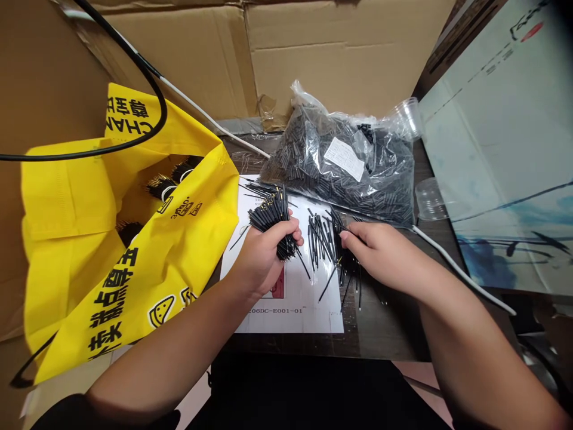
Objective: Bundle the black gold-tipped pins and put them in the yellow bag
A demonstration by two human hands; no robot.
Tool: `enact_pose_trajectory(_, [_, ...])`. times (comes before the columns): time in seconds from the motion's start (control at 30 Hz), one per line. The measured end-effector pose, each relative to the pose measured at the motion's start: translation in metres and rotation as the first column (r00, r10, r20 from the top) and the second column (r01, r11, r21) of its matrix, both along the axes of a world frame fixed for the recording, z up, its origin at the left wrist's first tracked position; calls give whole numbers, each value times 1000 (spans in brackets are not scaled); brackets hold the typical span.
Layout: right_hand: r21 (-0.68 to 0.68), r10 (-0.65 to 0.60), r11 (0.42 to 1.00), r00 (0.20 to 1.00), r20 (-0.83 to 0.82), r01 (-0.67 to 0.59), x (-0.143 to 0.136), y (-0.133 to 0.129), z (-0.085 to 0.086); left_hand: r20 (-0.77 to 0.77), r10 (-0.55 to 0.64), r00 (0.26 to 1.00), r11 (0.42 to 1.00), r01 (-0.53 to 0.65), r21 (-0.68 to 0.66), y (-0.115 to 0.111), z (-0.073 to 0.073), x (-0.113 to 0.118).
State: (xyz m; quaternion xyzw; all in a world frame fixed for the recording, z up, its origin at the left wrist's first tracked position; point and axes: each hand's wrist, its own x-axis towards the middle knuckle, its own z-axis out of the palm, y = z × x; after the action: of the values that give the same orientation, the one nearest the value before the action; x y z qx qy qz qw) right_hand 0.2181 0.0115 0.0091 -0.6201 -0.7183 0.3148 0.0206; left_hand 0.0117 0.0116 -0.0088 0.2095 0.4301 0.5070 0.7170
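My left hand [268, 251] is closed around a thick bundle of short black wires [271, 212], some with gold-coloured tips, held over a printed white sheet [286, 322]. To its right, more loose black wires [321, 242] lie spread across the sheet's edge and the dark table. My right hand [369, 242] pinches at the right side of this pile, thumb and fingers on some of the wires; exactly how many it grips is hidden. Just behind both hands rests a clear plastic bag [380, 179] full of small black tube-like pieces, with a white label [344, 158] on it.
At left, a yellow bag [179, 263] gapes open, with tied black bundles [161, 186] inside. Cardboard [340, 54] stands behind. Clear plastic cups [432, 200] sit near a pale printed panel [501, 149] at right. A black cable [165, 107] and a white cable [465, 272] cross the area.
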Motion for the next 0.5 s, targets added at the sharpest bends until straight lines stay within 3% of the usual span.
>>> enact_pose_trajectory(0.2, [-18, -60, 998, 978, -202, 58, 2, -8, 0, -7, -30, 1000, 999, 30, -17, -4, -2, 2])
enact_pose_trajectory(0.37, [-52, -81, 997, 834, -546, 63, -21, -21, 3, 52, -133, 990, 991, 133, 8, -12, -1, 7])
enact_pose_trajectory(0.5, [104, -82, 983, 862, -501, 154, -47, -31, 2, 132, -118, 984, 993, 121, -16, -18, 1, 13])
